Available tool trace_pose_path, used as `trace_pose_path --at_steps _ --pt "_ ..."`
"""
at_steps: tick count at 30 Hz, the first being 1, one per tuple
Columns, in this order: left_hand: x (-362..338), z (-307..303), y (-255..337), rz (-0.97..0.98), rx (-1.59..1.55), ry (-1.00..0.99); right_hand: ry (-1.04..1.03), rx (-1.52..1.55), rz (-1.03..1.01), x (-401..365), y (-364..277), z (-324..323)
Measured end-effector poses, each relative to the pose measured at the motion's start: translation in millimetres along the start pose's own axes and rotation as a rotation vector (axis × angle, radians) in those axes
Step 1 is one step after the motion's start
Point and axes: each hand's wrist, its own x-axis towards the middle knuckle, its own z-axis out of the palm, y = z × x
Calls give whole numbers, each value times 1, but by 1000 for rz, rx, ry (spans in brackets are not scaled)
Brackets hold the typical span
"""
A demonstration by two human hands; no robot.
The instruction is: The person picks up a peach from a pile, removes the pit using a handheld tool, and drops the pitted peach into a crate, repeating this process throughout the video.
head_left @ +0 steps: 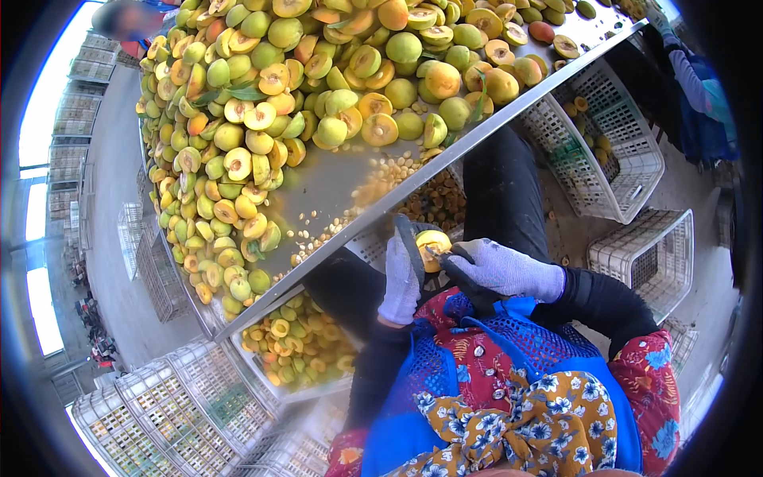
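My left hand (404, 266), in a lavender glove with dark palm and fingers, grips a cut yellow apricot (433, 245) just beyond the table edge, above my lap. My right hand (501, 269), gloved alike, is closed with its fingertips against the fruit's cut face. Something thin and dark shows at those fingertips, too small to name. In front of both hands, the metal table (318, 187) bears a big heap of halved and whole apricots (230, 143). Loose pale pits (385, 176) lie along its near edge.
Below the table on the left stands a crate of apricot halves (298, 342). Pits fill a container (437, 199) between my knees. White plastic crates (592, 151) stand on the right, more (175, 397) at lower left. Another person's sleeve (690, 83) shows at upper right.
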Motion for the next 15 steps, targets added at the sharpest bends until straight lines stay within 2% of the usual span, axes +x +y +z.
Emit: trace_pose_path --at_steps 5,8,11,15 --pt "2 -2 -9 62 220 -76 -36 -411 -20 -11 -13 -2" --pt "5 -6 -22 -22 195 -105 -103 -543 -21 -14 -15 -4" --pt "4 -19 -22 222 463 -302 -222 -750 -106 -15 -23 -10" --pt "2 -25 -31 215 501 -309 -313 -867 -125 -14 -31 -15"
